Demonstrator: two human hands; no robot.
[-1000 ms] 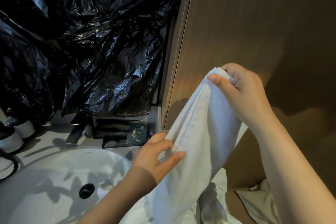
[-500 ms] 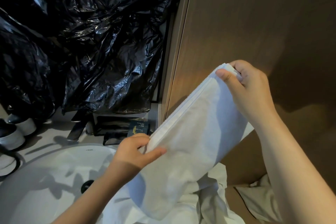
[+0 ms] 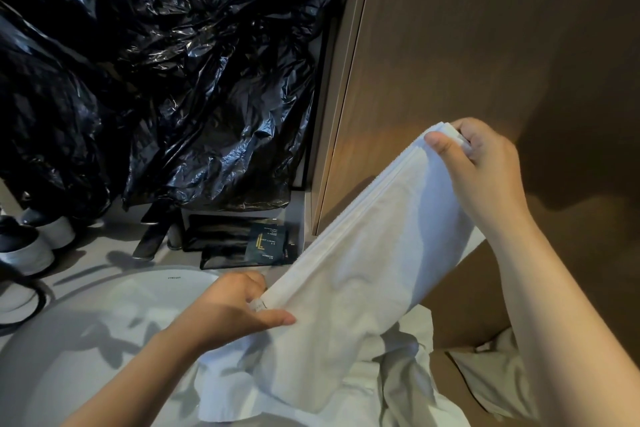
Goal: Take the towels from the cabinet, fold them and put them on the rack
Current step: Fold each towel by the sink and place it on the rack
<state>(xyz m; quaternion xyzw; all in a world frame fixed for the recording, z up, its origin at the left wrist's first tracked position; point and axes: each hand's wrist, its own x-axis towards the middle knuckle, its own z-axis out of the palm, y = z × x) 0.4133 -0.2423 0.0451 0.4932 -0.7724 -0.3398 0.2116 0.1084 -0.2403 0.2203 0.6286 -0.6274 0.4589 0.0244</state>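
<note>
Fingers (image 3: 440, 146) of the right hand (image 3: 485, 166) pinch the upper corner of a white towel (image 3: 363, 270), thumb on the near face and the rest curled behind. The left hand (image 3: 235, 305) pinches the lower corner the same way, beside a small label. Between them the layered edge is stretched taut on a slant in mid-air, I'd guess so the layers line up and the loose end hangs straight for the next fold. More white cloth (image 3: 398, 367) lies bunched beneath it.

Under the left arm sits a white sink (image 3: 52, 374), with a dark tap (image 3: 152, 236) and dark packets (image 3: 263, 243) on the pale counter (image 3: 104, 253) behind. Black plastic sheeting (image 3: 173, 80) covers the wall at left, and a brown wooden cabinet side (image 3: 485, 45) rises at right. No rack is in view.
</note>
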